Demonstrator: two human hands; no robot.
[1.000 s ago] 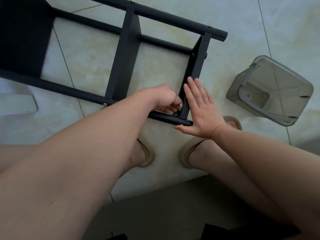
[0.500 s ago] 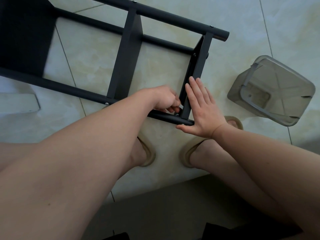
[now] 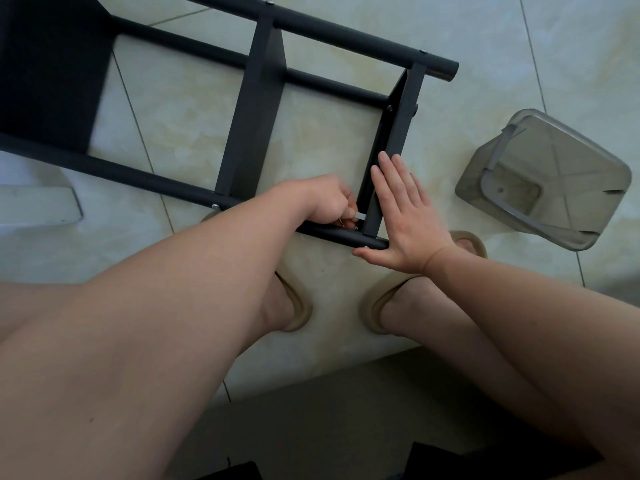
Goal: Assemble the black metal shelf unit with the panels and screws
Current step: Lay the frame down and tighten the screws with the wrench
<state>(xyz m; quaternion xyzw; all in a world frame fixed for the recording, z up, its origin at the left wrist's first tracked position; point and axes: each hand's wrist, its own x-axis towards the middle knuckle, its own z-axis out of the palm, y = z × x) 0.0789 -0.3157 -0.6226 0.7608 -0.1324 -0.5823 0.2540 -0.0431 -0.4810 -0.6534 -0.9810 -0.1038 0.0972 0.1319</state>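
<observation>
Joint sits between both hands.
Left hand (image 3: 327,202) pinches a silver bit (image 3: 360,216) where panel (image 3: 401,126) meets tube (image 3: 339,235); right hand (image 3: 405,220), fingers straight, braces the panel, which runs away forward.

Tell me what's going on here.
A person works on a black shelf frame lying on the floor. The left hand pinches a small metal piece at the corner where the end panel meets the near tube. The right hand presses flat against that panel. A grey bin lies nearby.
</observation>
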